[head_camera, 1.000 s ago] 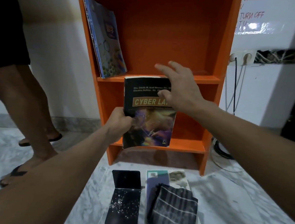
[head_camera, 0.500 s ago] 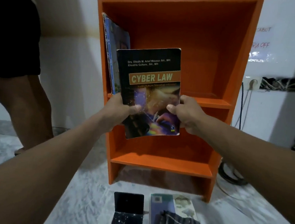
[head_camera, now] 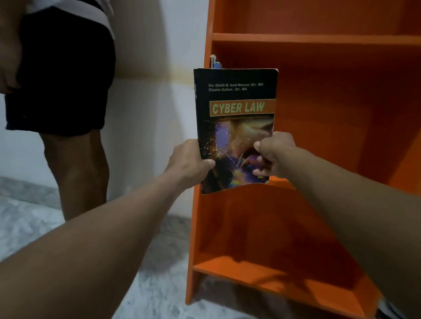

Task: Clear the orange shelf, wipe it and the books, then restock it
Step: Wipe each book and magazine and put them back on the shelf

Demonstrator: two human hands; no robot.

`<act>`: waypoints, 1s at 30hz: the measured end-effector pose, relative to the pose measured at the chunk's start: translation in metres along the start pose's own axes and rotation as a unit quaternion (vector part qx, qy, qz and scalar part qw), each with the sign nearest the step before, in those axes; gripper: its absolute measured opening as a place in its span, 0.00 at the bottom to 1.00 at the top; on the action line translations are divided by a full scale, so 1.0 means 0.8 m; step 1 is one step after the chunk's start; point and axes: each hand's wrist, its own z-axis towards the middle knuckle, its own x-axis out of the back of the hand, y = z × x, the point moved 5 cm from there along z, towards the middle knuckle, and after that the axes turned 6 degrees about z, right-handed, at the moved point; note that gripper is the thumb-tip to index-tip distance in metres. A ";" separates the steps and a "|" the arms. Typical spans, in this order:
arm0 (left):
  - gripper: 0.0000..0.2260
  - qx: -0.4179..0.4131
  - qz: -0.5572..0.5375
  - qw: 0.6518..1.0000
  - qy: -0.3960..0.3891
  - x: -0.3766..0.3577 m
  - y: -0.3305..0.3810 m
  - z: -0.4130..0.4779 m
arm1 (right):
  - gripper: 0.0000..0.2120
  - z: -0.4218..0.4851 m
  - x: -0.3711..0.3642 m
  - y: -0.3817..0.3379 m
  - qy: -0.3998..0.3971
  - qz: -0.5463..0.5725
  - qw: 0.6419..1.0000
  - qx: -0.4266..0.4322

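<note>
Your left hand [head_camera: 190, 162] grips the lower spine corner of the Cyber Law book [head_camera: 236, 111], thumb on the cover. Your right hand [head_camera: 272, 154] pinches its lower right edge. The book is upright before the middle compartment of the orange shelf [head_camera: 339, 41]. Its soft cover may catch the board, or push the 1 thin book [head_camera: 215, 64] leaning inside.
</note>
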 end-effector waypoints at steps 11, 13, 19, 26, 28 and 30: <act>0.09 0.002 0.079 0.991 0.105 -0.040 0.033 0.052 | 0.15 0.077 0.010 -0.010 -0.059 0.035 0.998 0.010; 0.10 0.008 0.091 0.988 0.122 -0.050 0.039 0.060 | 0.15 0.099 0.015 -0.011 -0.060 0.036 0.997 0.008; 0.09 0.034 0.156 0.973 0.164 -0.076 0.042 0.076 | 0.14 0.153 0.003 0.008 -0.127 0.040 0.991 -0.017; 0.09 0.071 0.248 0.932 0.256 -0.082 0.030 0.079 | 0.12 0.191 -0.031 0.015 -0.218 0.052 0.974 -0.026; 0.10 0.075 0.269 0.920 0.277 -0.082 0.030 0.078 | 0.14 0.195 -0.038 0.014 -0.239 0.053 0.969 -0.037; 0.12 0.083 0.274 0.912 0.294 -0.082 0.029 0.079 | 0.14 0.200 -0.045 0.016 -0.253 0.065 0.964 -0.044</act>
